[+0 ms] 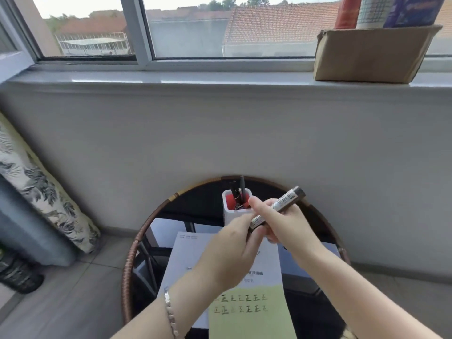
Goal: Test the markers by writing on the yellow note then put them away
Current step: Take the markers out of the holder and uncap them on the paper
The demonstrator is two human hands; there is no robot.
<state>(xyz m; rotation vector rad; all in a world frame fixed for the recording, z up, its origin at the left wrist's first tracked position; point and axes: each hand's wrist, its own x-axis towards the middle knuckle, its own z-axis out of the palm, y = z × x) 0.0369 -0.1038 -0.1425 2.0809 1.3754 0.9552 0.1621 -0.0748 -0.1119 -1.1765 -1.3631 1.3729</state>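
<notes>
So the marker (277, 207) is up in the air between both hands, tilted, far end pointing to about 2 o'clock and near end down toward 8. The right hand (286, 222) is wrapped around the middle of the barrel, fingers closed on it, thumb sticking up on top. The left hand (234, 250) has its fingertips pinched on the lower end of the marker, right where a cap would sit. I can't tell if the cap is coming off or going back on, since the fingers cover that end completely.

My guess is this is the changeover between testing and stowing: either uncapping for another test or capping after one. The yellow note (254, 314) sits at 6 o'clock from the hands, lying on a white printed sheet (186, 260), and it already carries two rows of written characters, so a good bit of testing looks done. There's room lower on the note for more.

Just past the hands at 12 o'clock is the white pen holder (228, 211) with a red inside and a couple of dark pens (242, 189) standing in it. All of this is on a round glass table with a wicker rim (129, 265).

If it's capping, the next move needs the cap pushed on straight, then a short reach forward to drop the marker upright into the holder without knocking it over. If uncapping, the tip comes down to the blank part of the note.
</notes>
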